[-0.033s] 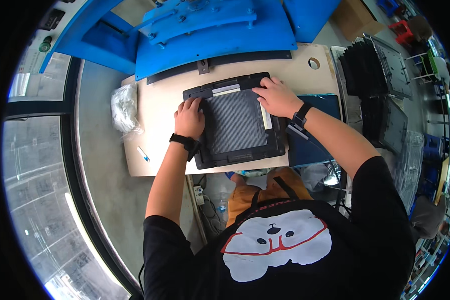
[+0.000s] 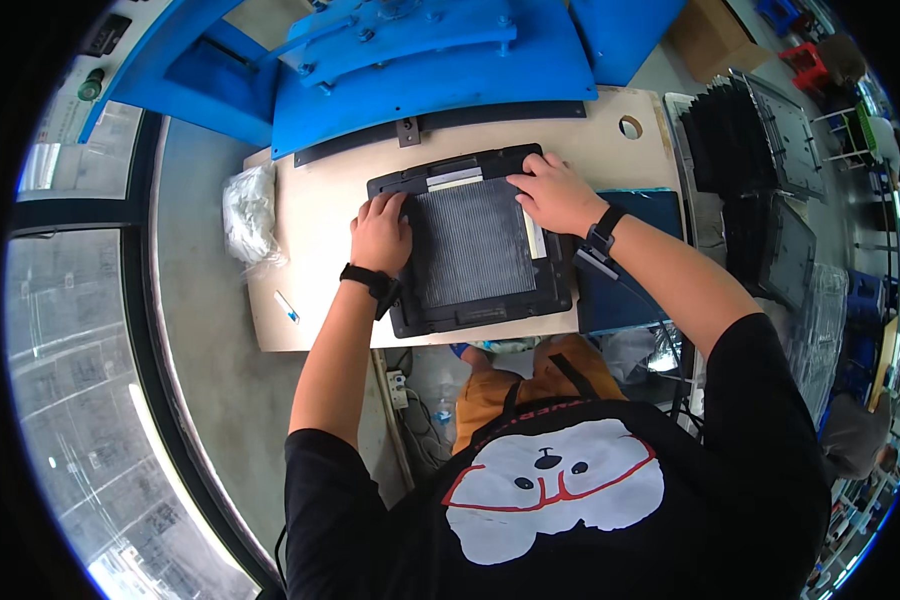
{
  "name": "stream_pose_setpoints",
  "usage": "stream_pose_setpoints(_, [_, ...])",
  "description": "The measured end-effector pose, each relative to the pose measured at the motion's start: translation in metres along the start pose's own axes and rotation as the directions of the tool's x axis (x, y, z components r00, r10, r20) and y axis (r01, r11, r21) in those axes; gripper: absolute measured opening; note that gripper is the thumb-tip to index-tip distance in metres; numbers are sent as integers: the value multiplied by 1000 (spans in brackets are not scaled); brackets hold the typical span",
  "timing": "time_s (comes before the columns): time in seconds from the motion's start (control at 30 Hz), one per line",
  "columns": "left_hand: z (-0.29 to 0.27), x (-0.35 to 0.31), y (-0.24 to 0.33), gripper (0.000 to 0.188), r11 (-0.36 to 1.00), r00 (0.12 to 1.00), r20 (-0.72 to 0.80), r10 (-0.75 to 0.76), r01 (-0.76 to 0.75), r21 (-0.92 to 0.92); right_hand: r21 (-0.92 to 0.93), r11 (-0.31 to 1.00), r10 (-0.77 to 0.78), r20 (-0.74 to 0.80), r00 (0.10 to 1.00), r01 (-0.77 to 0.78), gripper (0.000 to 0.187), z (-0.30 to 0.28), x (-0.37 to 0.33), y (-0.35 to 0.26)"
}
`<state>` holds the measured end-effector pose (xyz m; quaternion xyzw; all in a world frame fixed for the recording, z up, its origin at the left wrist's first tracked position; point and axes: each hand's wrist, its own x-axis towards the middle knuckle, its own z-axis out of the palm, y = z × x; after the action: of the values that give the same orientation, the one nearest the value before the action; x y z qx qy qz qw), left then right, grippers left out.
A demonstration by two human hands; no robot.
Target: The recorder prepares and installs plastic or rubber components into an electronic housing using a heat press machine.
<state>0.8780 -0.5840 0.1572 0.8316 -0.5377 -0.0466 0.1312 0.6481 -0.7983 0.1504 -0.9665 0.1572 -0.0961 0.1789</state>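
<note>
Two hands work at one black tray, which lies flat on the pale wooden counter (image 2: 320, 240), near the person's edge of it. The left hand (image 2: 381, 232) is half curled, its fingertips resting on the left rim of the black tray (image 2: 480, 316). The right hand (image 2: 558, 195) is partly open, fingers parted, at the far right corner; its index fingertip reaches the corner of the single ridged grey panel (image 2: 475, 250) set inside the tray. I cannot tell whether either of the hands pinches anything or only rests there.

Pale strips border the panel on two sides: one group along the far edge (image 2: 456, 180), showing two bands, and one strip down the right edge (image 2: 537, 238). Each wrist wears one black band.

Also on the counter are one bundle of clear plastic (image 2: 250, 215) at the left, one small white-and-blue item (image 2: 287, 307) below it, and one dark blue flat sheet (image 2: 625, 300) right of the tray. One round hole (image 2: 629, 127) pierces the far right part. One blue machine (image 2: 440, 85) stands at the back. Beyond the counter's right side are two groups of black frames (image 2: 785, 135), too overlapped to count singly.
</note>
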Motion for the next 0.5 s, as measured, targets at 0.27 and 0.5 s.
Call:
stream_pose_setpoints(0.27, [9,79,12,36,994,992,124,-34,46,-101,295,923,260,-1,966,-248,15,16,44,15])
stream_pose_setpoints(0.5, [6,115,26,58,960,859,504,-86,207,-189,216,914,356,-17,934,-344,18,14,47,9])
